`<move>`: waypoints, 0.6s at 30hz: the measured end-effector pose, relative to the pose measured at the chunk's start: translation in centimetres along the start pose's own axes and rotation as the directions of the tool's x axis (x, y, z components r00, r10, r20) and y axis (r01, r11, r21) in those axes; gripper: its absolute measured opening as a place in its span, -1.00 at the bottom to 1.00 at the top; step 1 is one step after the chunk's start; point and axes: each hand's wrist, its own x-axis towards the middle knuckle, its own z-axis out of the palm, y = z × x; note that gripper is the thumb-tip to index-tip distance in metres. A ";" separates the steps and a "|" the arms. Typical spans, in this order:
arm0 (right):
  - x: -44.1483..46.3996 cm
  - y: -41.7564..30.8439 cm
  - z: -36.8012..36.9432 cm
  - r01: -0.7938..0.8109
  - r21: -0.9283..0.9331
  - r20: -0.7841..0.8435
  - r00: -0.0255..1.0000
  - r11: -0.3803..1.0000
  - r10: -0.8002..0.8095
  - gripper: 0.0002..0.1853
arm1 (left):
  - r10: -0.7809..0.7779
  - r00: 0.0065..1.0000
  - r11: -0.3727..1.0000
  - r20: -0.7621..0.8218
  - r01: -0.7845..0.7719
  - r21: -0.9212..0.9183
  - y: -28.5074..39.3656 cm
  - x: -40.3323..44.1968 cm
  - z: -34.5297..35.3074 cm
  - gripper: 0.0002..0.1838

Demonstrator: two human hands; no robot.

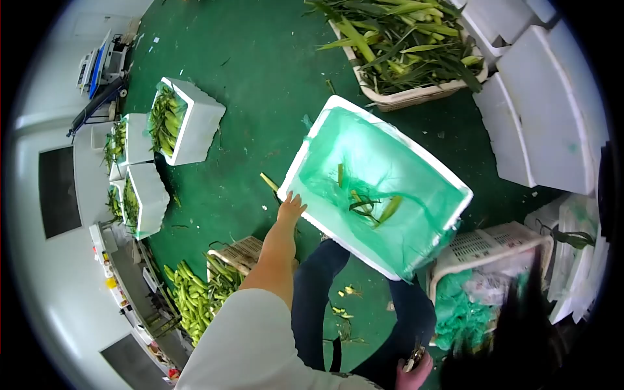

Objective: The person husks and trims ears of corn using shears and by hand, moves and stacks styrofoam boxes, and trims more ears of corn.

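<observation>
A white foam box point(383, 123) lined with a thin green plastic bag point(409, 175) is in front of my legs. A few loose green husk pieces point(390, 211) lie on the bag inside it. My left hand point(290, 208) grips the box's near left rim, its fingers over the edge. Down by my right knee, my right hand point(416, 372) is closed around a small metal tool point(413, 359), whose kind I cannot make out.
A large crate point(416, 97) heaped with husks stands ahead. Foam boxes of corn point(195, 123) are at the left, with piled corn ears point(188, 296) nearer. White boxes point(546, 97) stack at the right, beside a crate of green bags point(494, 253). Scraps litter the green floor point(247, 84).
</observation>
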 end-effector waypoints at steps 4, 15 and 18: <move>0.7 3.2 2.7 -0.016 -0.333 0.089 0.995 0.943 0.048 -0.39 | 0.115 0.981 0.976 -0.160 -0.141 -0.167 -1.2 2.9 2.7 -0.80; -4.3 -11.6 3.2 -0.039 -0.245 -0.007 0.999 0.969 0.038 -0.41 | 0.351 0.868 0.753 -0.352 -0.485 -0.445 -12.4 -16.0 -20.3 -0.58; -4.0 -18.6 0.8 0.031 -0.110 0.000 1.000 0.993 -0.031 -0.37 | 0.296 0.884 0.721 -0.361 -0.455 -0.523 -15.5 -22.5 -26.9 -0.52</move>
